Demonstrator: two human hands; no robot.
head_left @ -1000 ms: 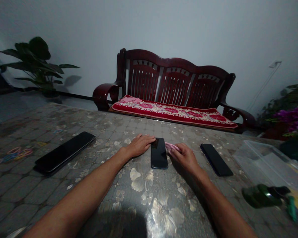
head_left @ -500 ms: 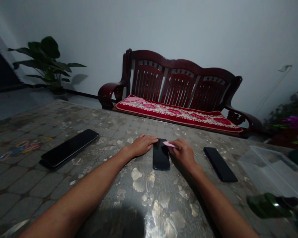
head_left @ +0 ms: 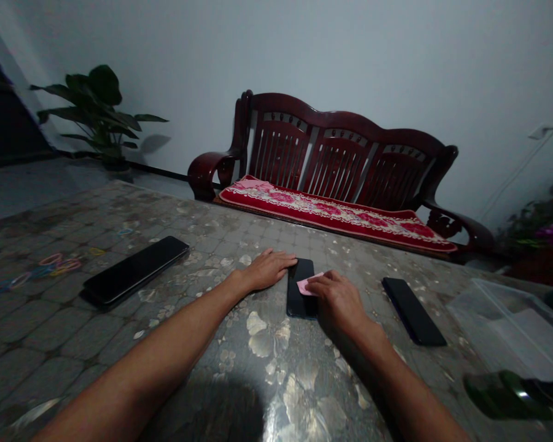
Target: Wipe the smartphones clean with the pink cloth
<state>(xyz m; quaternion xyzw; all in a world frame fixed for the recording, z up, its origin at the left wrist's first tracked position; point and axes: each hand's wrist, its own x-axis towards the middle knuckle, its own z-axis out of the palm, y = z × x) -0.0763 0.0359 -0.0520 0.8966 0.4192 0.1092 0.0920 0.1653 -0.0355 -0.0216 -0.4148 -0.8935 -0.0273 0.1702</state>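
A black smartphone (head_left: pixel 299 307) lies flat on the table in front of me. My left hand (head_left: pixel 268 269) rests at its upper left edge, fingers stretched out and touching the phone. In my right hand (head_left: pixel 340 294) a small pink cloth (head_left: pixel 306 286) is pinched, pressed against the middle of the phone's screen. Part of the cloth is hidden under the fingers. Farther right lies another dark phone (head_left: pixel 412 311). To the left, a larger black phone-shaped device (head_left: pixel 137 270) seems to lie on something dark beneath it.
Colourful bands (head_left: pixel 58 265) lie at the table's left. A clear plastic box (head_left: pixel 511 319) and a green bottle (head_left: pixel 504 393) stand at the right. Beyond the patterned table (head_left: pixel 203 380) is a wooden bench (head_left: pixel 336 159) with a red floral cover. A potted plant (head_left: pixel 96 116) stands far left.
My right hand has moved the pink cloth down the phone, from its upper right part to the middle of the screen. My left hand stays at the upper left edge. The view shifted slightly.
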